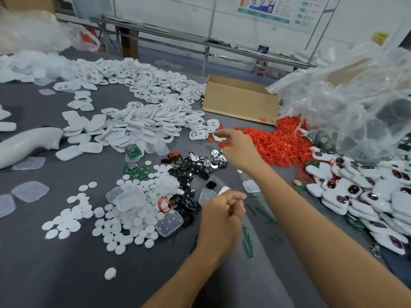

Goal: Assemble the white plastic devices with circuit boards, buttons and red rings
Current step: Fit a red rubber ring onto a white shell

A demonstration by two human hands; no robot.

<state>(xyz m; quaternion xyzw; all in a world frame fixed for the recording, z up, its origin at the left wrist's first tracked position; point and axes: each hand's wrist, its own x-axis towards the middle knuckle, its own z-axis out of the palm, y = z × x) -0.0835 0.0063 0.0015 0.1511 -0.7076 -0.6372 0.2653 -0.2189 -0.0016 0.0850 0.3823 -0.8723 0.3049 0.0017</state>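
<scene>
My right hand (239, 150) reaches out over the edge of the red ring pile (282, 143), its fingers pinched on a red ring (223, 144) that hangs below them. My left hand (222, 215) is curled shut nearer to me, with a white plastic piece (223, 189) showing at its fingertips. Between the hands lie black and silver buttons (193, 168). Green circuit boards (133, 151) sit to the left of them. A big heap of white shells (144, 121) fills the far left. Assembled white devices (367, 194) are stacked on the right.
White round discs (124, 218) and clear plastic covers (169, 223) spread on the grey table at the left front. A cardboard box (240, 101) and a large clear plastic bag (355, 96) stand behind the rings. Green strips (248, 241) lie by my left wrist. A white curved part (26, 143) lies at far left.
</scene>
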